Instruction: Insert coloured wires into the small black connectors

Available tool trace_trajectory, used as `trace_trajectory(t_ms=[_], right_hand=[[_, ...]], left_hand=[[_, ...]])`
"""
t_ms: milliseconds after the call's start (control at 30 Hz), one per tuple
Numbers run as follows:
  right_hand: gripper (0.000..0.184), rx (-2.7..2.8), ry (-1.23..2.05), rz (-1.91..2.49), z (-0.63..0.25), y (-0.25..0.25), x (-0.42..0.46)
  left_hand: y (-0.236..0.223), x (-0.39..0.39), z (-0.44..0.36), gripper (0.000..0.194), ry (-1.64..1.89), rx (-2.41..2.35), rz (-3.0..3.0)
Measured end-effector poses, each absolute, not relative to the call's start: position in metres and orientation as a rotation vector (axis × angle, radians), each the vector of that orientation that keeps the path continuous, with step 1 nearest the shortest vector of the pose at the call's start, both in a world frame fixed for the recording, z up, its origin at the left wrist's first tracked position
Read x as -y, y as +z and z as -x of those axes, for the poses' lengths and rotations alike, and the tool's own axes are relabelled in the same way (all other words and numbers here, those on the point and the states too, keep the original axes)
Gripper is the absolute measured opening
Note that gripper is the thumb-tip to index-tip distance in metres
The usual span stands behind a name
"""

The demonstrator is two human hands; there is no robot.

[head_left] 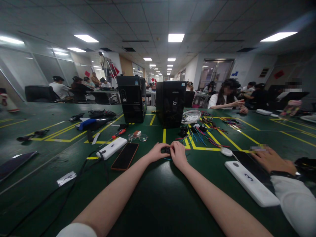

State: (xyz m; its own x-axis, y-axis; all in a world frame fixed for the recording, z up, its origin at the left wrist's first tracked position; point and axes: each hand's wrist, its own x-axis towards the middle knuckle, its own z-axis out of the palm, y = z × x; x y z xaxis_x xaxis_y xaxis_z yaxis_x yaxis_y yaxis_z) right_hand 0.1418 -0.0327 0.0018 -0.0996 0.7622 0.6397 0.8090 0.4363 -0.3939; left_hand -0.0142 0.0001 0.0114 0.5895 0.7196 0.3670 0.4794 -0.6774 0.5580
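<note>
My left hand (157, 152) and my right hand (178, 153) meet above the green table, fingers closed on a small black part (167, 150) between them. Its exact kind is too small to make out, and the fingers cover much of it. A bit of blue wire (168, 159) shows just below it. Beyond my right hand lies a bunch of loose blue and red wires (198, 136) with black pieces at their ends. Left of my left hand are a phone (125, 156) with a brown edge and a pair of glasses (141, 137).
Two black computer towers (130, 98) (170, 104) stand ahead. White power banks (112, 148) (251, 184) lie on both sides. A red screwdriver (118, 133) and a white basket (191, 116) are farther off. A co-worker's hand (274, 161) rests at the right; another person sits across.
</note>
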Motion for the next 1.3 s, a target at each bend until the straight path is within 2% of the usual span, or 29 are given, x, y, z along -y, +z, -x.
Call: trace_trajectory(t_ms=[1300], right_hand=[[0.012, 1.880, -0.098, 1.327, -0.1431, 0.0026, 0.0332]], left_hand=[[0.0098, -0.0012, 0.0150, 0.041, 0.747, -0.970, -2.399]])
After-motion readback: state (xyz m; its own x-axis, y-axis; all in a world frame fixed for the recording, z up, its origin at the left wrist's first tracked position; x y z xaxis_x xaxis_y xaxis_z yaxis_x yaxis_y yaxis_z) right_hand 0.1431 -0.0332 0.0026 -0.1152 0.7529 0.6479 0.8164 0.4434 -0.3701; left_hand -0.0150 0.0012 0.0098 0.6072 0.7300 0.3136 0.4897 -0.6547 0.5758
